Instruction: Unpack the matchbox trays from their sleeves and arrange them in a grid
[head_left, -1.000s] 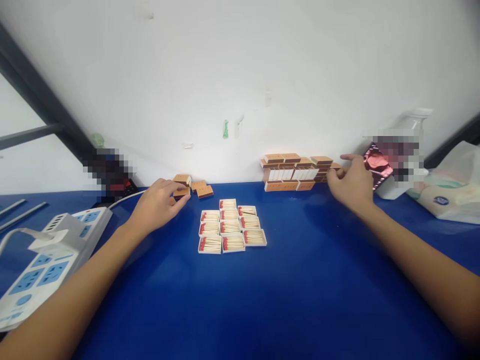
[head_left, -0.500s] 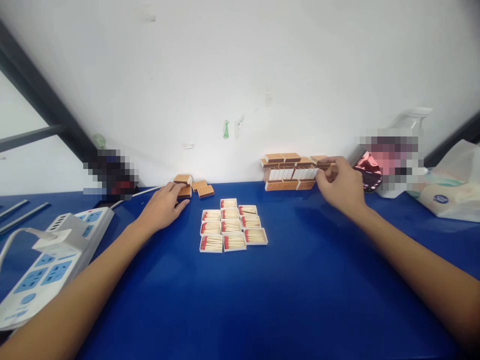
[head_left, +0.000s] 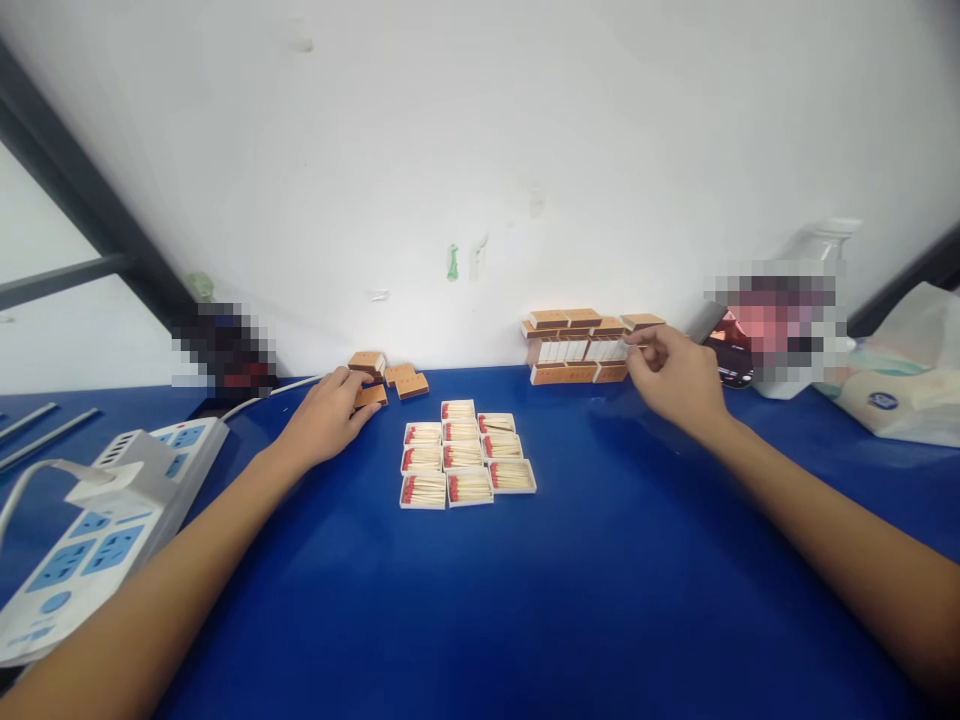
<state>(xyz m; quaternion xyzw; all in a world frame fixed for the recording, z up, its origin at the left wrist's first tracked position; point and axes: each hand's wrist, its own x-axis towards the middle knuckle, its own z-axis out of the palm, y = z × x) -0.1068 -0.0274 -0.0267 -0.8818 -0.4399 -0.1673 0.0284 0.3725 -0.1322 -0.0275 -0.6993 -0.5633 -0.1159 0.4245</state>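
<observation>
Ten white trays [head_left: 424,506] hold red-tipped matches [head_left: 463,457]; our left hand [head_left: 321,414] pinches a matchbox [head_left: 372,396]. Our right hand [head_left: 677,382] touches the matchbox stack [head_left: 568,374], fingers bent; whether they clamp, we cannot tell.

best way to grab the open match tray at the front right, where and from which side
I'd pinch the front right tray by its long walls near the right end, coming from above and right: that end juts past the tray behind. Keep it level; its matches lie uncovered.

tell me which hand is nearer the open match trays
Left. The left hand is just left of the match trays; the right hand is farther off, to their right.
</observation>
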